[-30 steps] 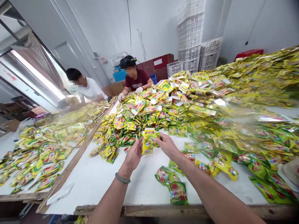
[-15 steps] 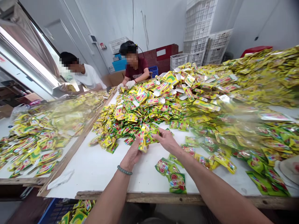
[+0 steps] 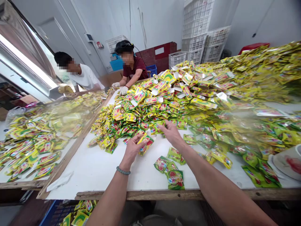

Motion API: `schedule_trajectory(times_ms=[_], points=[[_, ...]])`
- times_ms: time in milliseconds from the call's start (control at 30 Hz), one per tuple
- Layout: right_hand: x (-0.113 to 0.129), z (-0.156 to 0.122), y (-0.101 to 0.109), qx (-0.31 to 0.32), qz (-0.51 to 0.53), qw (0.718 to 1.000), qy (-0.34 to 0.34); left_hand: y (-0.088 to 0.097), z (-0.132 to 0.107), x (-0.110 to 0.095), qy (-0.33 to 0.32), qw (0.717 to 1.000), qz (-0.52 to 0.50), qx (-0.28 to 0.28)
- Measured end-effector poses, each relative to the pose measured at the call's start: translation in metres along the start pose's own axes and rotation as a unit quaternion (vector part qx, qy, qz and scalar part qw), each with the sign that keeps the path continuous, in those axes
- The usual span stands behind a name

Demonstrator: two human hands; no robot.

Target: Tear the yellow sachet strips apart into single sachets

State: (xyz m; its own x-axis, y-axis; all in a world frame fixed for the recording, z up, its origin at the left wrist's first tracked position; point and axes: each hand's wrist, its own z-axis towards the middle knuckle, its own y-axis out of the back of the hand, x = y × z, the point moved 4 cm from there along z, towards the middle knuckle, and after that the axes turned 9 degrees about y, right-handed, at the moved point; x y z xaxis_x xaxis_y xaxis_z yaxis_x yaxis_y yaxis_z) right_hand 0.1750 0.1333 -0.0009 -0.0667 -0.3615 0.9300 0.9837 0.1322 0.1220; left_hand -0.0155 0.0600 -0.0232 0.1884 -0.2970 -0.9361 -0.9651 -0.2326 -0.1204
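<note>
A small yellow carton (image 3: 146, 143) with a red fruit print is pinched in my left hand (image 3: 134, 147), which wears a bead bracelet. Its white end flap stands open at the upper end. Just above and to the right, my right hand (image 3: 172, 134) has its thumb and fingers closed on green sachets (image 3: 157, 127) at the front edge of the pile; its fingertips partly hide them. Loose green watermelon-print sachets (image 3: 176, 179) lie on the white table (image 3: 101, 169) below my right hand. The big pile of sachets and cartons (image 3: 131, 117) rises beyond both hands.
A wooden strip (image 3: 70, 147) divides this table from another heap (image 3: 37, 141) at left. Two people work across the table, one in white gloves (image 3: 123, 91). A white tub (image 3: 288, 161) stands at right, a blue crate (image 3: 55, 213) below, stacked white crates (image 3: 196, 31) behind.
My left hand has turned the carton so its broad printed face shows. My right hand has moved slightly up and away from it. The gloved person's hands have shifted left.
</note>
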Motion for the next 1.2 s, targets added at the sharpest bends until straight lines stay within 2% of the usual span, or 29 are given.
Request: schedule_trajectory(times_ms=[100, 200, 300, 433, 600, 833, 967, 1067, 1200], points=[[0.004, -0.002, -0.003, 0.074, -0.084, 0.994, -0.002, -0.004, -0.001, 0.001, -0.010, 1.000, -0.012, -0.001], [0.006, -0.004, -0.006, 0.129, -0.122, 0.984, -0.010, -0.007, -0.003, 0.000, -0.006, 1.000, -0.022, 0.001], [0.007, -0.006, -0.009, 0.162, -0.159, 0.974, 0.010, -0.011, -0.006, 0.001, 0.009, 1.000, -0.007, 0.024], [0.009, -0.009, -0.013, 0.122, -0.175, 0.977, 0.023, -0.015, -0.006, 0.004, 0.023, 0.998, -0.014, 0.051], [0.009, -0.010, -0.013, 0.086, -0.131, 0.987, 0.037, -0.012, -0.004, 0.005, 0.053, 0.996, -0.068, 0.032], [0.004, -0.010, -0.013, 0.007, -0.081, 0.997, 0.012, -0.017, -0.008, 0.006, 0.099, 0.986, -0.098, 0.089], [0.003, -0.012, -0.016, 0.027, -0.060, 0.998, 0.005, -0.016, -0.008, 0.005, 0.110, 0.984, -0.117, 0.082], [0.010, -0.012, -0.016, 0.064, -0.094, 0.993, 0.030, -0.014, -0.009, 0.004, 0.100, 0.985, -0.122, 0.072], [0.017, -0.013, -0.014, 0.069, -0.126, 0.989, 0.030, -0.015, -0.011, 0.000, 0.071, 0.989, -0.111, 0.061]])
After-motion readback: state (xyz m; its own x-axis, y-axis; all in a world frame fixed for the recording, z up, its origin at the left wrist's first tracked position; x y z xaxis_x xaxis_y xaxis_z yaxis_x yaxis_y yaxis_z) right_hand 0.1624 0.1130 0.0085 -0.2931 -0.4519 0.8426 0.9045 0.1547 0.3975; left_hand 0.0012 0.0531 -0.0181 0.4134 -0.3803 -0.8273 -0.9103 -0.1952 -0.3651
